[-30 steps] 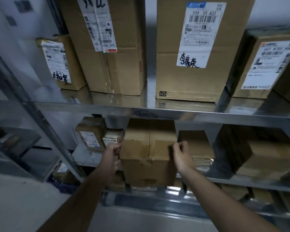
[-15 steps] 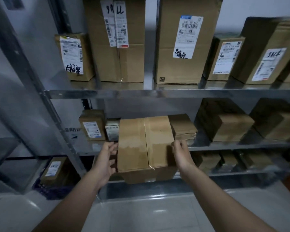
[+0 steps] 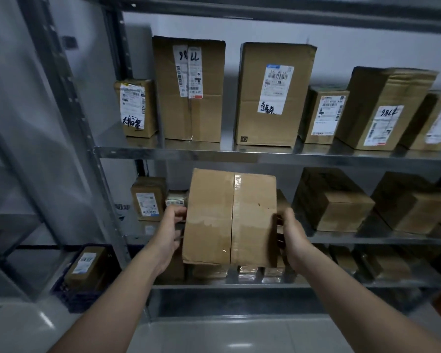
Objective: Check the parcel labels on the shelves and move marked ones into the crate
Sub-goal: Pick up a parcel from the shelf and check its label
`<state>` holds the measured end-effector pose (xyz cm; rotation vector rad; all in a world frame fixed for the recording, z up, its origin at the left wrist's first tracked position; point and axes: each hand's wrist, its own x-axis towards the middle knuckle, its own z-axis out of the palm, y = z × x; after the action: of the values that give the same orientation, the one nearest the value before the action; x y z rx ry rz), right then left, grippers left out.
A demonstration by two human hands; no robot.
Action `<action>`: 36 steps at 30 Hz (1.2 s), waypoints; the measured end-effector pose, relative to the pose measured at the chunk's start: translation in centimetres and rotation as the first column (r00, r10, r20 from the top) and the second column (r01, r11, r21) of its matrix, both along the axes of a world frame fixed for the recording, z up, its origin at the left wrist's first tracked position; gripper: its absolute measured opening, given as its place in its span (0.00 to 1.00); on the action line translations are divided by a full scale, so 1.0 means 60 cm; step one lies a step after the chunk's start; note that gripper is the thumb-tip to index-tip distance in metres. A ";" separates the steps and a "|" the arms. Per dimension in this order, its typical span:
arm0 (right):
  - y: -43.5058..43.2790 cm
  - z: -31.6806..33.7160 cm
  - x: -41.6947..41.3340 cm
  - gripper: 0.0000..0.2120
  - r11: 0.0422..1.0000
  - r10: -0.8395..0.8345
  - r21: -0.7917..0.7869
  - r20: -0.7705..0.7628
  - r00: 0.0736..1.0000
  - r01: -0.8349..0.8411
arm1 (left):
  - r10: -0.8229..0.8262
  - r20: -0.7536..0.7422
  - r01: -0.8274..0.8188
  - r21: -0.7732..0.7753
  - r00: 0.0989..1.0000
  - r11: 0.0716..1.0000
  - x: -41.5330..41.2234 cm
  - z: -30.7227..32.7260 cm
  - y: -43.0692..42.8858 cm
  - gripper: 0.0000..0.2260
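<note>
I hold a plain brown cardboard parcel (image 3: 229, 217) in front of the middle shelf, its taped face toward me and no label visible on it. My left hand (image 3: 169, 231) grips its left side and my right hand (image 3: 292, 236) grips its right side. A dark blue crate (image 3: 79, 289) sits on the floor at the lower left, with a labelled parcel (image 3: 85, 264) inside it. The upper shelf (image 3: 265, 155) carries several labelled parcels, some with handwritten marks, such as the tall box (image 3: 273, 95) in the middle.
The metal rack's upright post (image 3: 87, 138) stands left of my hands. On the middle shelf sit a small labelled parcel (image 3: 148, 198) at left and unlabelled brown boxes (image 3: 334, 202) at right. More parcels fill the bottom shelf (image 3: 239, 285). Pale glossy floor lies below.
The parcel has come off the middle shelf toward me and risen, tilted so its taped face points at me. Both hands stayed on its sides. The view pulled back from the rack.
</note>
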<state>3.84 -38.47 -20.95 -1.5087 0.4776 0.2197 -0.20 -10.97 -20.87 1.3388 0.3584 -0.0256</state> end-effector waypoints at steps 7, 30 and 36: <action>-0.031 0.052 -0.019 0.20 0.997 0.046 -0.068 0.156 0.987 -0.036 | -0.008 0.021 0.009 -0.033 1.000 0.999 -0.003 0.028 -0.021 0.14; -0.059 0.037 -0.015 0.11 0.991 0.134 -0.003 0.204 0.970 -0.136 | -0.006 0.034 0.006 0.003 0.999 1.000 -0.020 0.034 -0.018 0.22; -0.062 0.028 -0.020 0.17 0.981 0.171 0.050 0.222 0.960 -0.187 | -0.010 0.007 0.010 0.016 1.000 1.000 -0.023 0.030 -0.003 0.24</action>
<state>2.65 -42.21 -19.28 -1.4869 0.1567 0.2076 -1.57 -11.12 -19.09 1.3565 0.3461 -0.0261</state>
